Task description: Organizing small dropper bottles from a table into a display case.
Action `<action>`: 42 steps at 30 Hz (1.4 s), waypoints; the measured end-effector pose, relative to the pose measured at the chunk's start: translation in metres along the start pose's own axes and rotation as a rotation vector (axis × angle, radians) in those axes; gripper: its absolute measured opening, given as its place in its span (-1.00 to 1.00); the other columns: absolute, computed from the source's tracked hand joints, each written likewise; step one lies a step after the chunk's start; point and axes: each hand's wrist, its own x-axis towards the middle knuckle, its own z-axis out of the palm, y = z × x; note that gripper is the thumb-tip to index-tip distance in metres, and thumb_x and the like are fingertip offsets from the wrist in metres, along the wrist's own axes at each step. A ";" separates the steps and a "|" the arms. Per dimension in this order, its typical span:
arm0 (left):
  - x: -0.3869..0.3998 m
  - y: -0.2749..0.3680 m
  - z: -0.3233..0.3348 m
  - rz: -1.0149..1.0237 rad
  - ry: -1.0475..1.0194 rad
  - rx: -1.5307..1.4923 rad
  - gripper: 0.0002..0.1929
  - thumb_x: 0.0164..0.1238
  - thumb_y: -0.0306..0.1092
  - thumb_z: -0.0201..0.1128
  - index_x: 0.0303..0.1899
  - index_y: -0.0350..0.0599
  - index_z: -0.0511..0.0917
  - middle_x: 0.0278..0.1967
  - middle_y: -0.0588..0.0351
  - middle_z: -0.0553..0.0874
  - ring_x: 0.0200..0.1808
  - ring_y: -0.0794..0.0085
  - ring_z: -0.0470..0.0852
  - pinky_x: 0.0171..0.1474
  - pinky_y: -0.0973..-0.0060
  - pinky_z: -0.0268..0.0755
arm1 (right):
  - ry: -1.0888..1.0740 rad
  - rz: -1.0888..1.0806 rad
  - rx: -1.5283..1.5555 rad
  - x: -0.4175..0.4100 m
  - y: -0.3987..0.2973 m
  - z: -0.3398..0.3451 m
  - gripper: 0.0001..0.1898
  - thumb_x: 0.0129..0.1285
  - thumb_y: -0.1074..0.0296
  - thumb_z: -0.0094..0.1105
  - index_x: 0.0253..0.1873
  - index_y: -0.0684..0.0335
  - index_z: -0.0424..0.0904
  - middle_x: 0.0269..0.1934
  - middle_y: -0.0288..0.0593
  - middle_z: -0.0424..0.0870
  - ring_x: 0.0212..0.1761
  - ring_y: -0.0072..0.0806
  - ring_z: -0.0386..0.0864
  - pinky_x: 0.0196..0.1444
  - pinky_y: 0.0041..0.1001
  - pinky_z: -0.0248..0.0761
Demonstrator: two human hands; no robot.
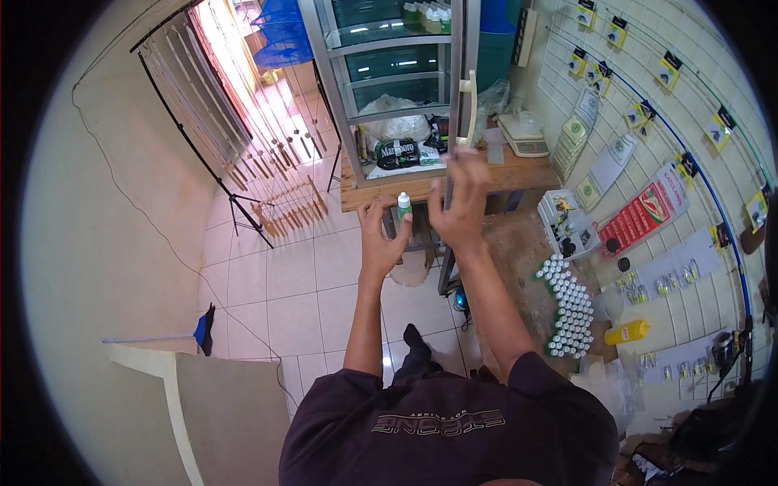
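Note:
My left hand (384, 234) grips a small bottle (404, 205) with a white cap and green contents, held upright between thumb and fingers. To its right, my right hand (460, 203) is raised in front of the glass cabinet's frame, blurred, with its fingers apart. Those fingertips are near the pale handle (472, 106) of the cabinet door; whether they touch it I cannot tell. Inside the glass cabinet (398, 115), similar bottles (428, 17) stand on an upper shelf, and plastic bags and packets lie at the bottom.
Many white-capped bottles (568, 310) stand on the brown table at right, near a white box (562, 222) and a yellow squeeze bottle (627, 333). A scale (524, 136) sits on the wooden table (523, 175). Packets hang on a wall grid. A black stand (234, 197) is at left.

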 end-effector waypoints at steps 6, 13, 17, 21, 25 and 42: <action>-0.005 0.016 0.004 0.033 0.003 0.059 -0.72 0.31 -0.39 0.40 0.01 -0.18 0.60 0.01 0.03 0.67 0.15 0.10 0.44 0.25 0.24 0.33 | -0.476 0.036 0.069 -0.016 0.011 -0.019 -0.44 0.27 0.37 0.33 0.37 0.26 0.45 0.56 0.04 0.21 0.66 0.04 0.03 0.61 -0.03 0.08; -0.003 0.017 0.008 0.021 0.004 0.055 -0.70 0.33 -0.36 0.41 0.04 -0.19 0.64 -0.02 0.02 0.68 0.10 0.12 0.47 0.21 0.27 0.36 | -0.436 0.061 -0.060 -0.021 0.014 -0.026 -0.46 0.27 0.25 0.37 0.30 0.32 0.53 0.61 0.06 0.11 0.68 0.27 -0.21 0.64 0.14 -0.11; 0.000 0.014 0.007 0.003 -0.007 0.066 -0.69 0.33 -0.37 0.41 0.05 -0.21 0.64 -0.03 0.01 0.69 0.07 0.13 0.49 0.19 0.28 0.37 | -0.424 0.078 -0.116 -0.021 0.014 -0.027 -0.51 0.28 0.23 0.38 0.26 0.28 0.58 0.61 0.06 0.11 0.68 0.30 -0.26 0.63 0.26 -0.25; 0.004 0.009 0.013 0.006 0.012 0.060 -0.69 0.32 -0.39 0.41 0.05 -0.22 0.65 -0.06 -0.01 0.70 0.05 0.13 0.49 0.17 0.28 0.38 | -0.366 0.119 -0.182 -0.021 0.017 -0.024 -0.54 0.29 0.24 0.37 0.25 0.24 0.59 0.61 0.05 0.12 0.68 0.30 -0.25 0.62 0.27 -0.28; 0.016 0.001 0.016 -0.021 0.018 0.017 -0.70 0.33 -0.39 0.41 0.06 -0.20 0.67 -0.04 -0.01 0.73 0.08 0.12 0.50 0.20 0.28 0.37 | -0.259 0.177 -0.129 -0.021 0.015 -0.011 -0.58 0.31 0.31 0.32 0.25 0.24 0.59 0.58 0.04 0.17 0.68 0.30 -0.23 0.61 0.23 -0.20; 0.221 -0.038 0.009 0.223 0.140 -0.093 -0.55 0.35 -0.44 0.41 0.26 -0.02 0.63 0.09 0.03 0.75 0.33 0.16 0.58 0.26 0.25 0.50 | -0.163 0.181 0.568 0.130 0.057 0.118 -0.71 0.37 0.43 0.29 0.16 0.24 0.74 0.04 -0.06 0.75 0.11 -0.14 0.56 0.25 -0.29 0.40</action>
